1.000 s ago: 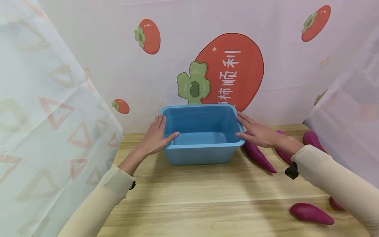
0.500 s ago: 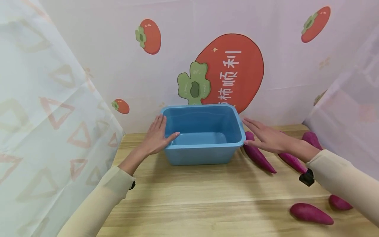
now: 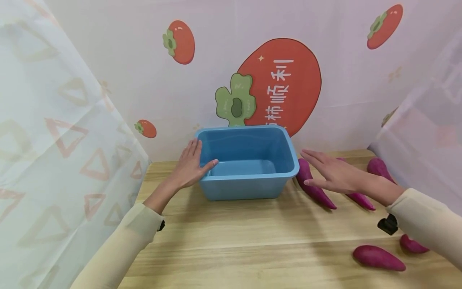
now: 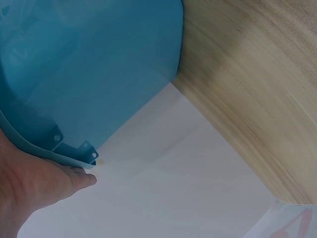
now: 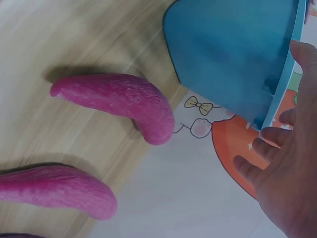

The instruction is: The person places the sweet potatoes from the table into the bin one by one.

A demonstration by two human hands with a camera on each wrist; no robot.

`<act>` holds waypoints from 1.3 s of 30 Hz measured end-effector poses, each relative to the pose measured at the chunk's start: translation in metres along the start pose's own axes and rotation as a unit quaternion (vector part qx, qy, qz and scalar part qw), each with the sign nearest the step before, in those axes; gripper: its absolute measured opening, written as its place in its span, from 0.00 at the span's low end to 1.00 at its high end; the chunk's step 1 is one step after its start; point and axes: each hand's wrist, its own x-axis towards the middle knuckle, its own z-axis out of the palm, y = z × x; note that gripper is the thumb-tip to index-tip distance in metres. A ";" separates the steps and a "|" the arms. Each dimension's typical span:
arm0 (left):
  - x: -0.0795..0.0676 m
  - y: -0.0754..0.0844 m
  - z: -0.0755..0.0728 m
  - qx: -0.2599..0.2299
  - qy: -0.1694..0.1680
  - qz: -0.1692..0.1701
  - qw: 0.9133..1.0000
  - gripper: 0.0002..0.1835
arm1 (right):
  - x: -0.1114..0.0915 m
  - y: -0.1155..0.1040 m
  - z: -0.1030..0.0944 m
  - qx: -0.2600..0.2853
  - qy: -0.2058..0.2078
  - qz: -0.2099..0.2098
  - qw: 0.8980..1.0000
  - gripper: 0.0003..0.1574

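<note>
The right fingers (image 3: pixel 315 156) have shifted off the blue bin (image 3: pixel 245 188), just beside them.

There are one blue bin (image 3: pixel 238 188), one wooden table (image 3: pixel 231 241), two hands, namely a left hand (image 3: pixel 189 166) and a right hand (image 3: pixel 333 173), two pale sleeves (image 3: pixel 122 245) and two small black pieces (image 3: pixel 388 224), one by each wrist. The purple sweet potatoes (image 3: pixel 317 194) appear to number five, though the right arm covers parts of the group, so that tally could be off. Three printed sheets (image 3: pixel 144 72) show, and the back one bears one large red fruit (image 3: pixel 303 88), three smaller fruits (image 3: pixel 184 42) and part of another.
</note>
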 end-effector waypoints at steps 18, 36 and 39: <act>-0.001 -0.001 -0.002 -0.005 0.005 0.001 1.000 0.58 | -0.036 0.004 0.011 -0.045 0.020 -0.069 0.996 0.59; 0.001 -0.001 0.000 0.000 0.001 0.002 1.000 0.58 | -0.084 0.002 0.022 -0.115 0.065 -0.133 0.982 0.68; 0.001 -0.002 0.000 -0.001 0.003 0.001 1.000 0.58 | -0.090 0.003 0.026 -0.115 0.068 -0.143 0.981 0.69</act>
